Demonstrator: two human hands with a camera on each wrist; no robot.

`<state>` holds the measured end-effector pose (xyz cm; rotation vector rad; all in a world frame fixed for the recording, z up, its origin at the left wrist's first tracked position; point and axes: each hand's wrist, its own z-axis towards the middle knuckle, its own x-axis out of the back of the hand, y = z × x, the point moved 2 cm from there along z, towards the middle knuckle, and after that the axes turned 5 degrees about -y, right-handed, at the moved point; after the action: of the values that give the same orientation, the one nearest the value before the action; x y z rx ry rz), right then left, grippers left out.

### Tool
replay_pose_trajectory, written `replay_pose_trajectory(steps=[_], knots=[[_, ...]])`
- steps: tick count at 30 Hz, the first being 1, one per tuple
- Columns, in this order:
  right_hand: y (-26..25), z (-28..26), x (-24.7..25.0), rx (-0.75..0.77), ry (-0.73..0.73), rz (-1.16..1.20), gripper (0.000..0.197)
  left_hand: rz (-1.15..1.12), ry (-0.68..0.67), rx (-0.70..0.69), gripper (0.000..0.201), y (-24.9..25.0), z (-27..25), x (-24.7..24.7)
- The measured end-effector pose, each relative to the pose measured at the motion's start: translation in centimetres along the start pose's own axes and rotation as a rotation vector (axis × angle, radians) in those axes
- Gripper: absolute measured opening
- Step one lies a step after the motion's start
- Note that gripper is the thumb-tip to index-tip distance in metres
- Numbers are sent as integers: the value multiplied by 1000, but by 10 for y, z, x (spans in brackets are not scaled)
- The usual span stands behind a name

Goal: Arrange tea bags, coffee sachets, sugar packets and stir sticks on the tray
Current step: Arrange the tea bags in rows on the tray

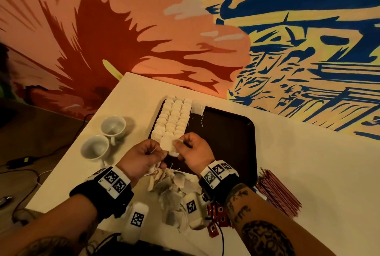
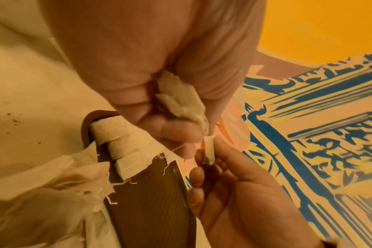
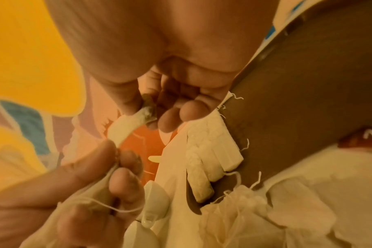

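**A:** so both hands meet over the near edge of the tray, around 6 o'clock of it. The left hand is clenched round a wad of tea bags, with a thread running out between its fingers. The right hand pinches one single tea bag between thumb and fingertips, and the left fingertips touch that bag's other end, so the two hands share it.

**B:** and the tray itself?

**A:** dark, rounded corners, sitting on a white table. Its 9 o'clock side is packed with three neat rows of tea bags running from 12 down to 6. One extra bag lies just beside the rows at the top, about 12 o'clock. The 3 o'clock half shows bare tray floor.

**B:** where's the rest of the stuff?

**A:** a loose heap of tea bags lies on the table right below the tray's near edge, between the wrists. A stack of red sachets sits off the tray's 4 o'clock corner, on the table. Can't tell from here whether they're coffee or sugar; the right wrist view catches a red packet with a white letter, too blurry to read.

**B:** anything else?

**A:** two white cups at 9 o'clock of the tray, touching each other, both upright. Painted wall behind.
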<state>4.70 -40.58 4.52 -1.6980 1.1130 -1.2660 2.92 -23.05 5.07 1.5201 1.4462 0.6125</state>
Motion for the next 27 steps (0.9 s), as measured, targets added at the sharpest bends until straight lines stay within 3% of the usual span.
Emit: replay_pose_trajectory(steps=[7,10,13,18,23,27], knots=[[12,-7,-5,-159,-35,337,18,2,117,26,4,-14,6,3],[15,-9,-10,-237,-71,413,19,68,146,12,10,-12,4,0],[21,-11,-16,-271,-160,339,19,185,162,1,9,-11,2,1],[36,-13,-24,-232,-376,-48,41,312,146,27,9,-18,6,12],[36,-8,-33,-107,-288,1,17,479,111,34,12,-22,11,19],[35,5,-34,-133,-248,-81,15,451,148,36,11,-22,19,30]])
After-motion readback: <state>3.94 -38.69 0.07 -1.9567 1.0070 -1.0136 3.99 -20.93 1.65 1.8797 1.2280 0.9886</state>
